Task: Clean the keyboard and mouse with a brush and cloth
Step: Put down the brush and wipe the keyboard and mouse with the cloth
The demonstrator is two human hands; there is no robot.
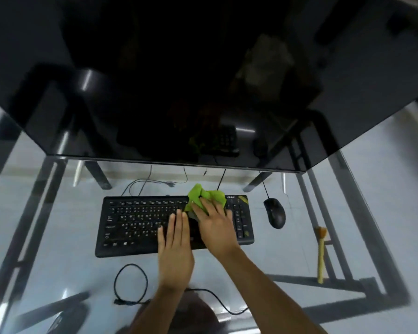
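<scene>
Where right hand (215,225) presses cloth (203,195), keyboard (135,222) keys beneath hidden.

Glass tabletop (275,261) on black metal frame (372,237) — pale floor (396,141) beneath, dark monitor (179,68) behind

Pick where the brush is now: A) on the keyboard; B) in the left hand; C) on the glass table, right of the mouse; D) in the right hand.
C: the brush lies untouched on the glass table, right of the mouse; the right hand presses the cloth.
</scene>
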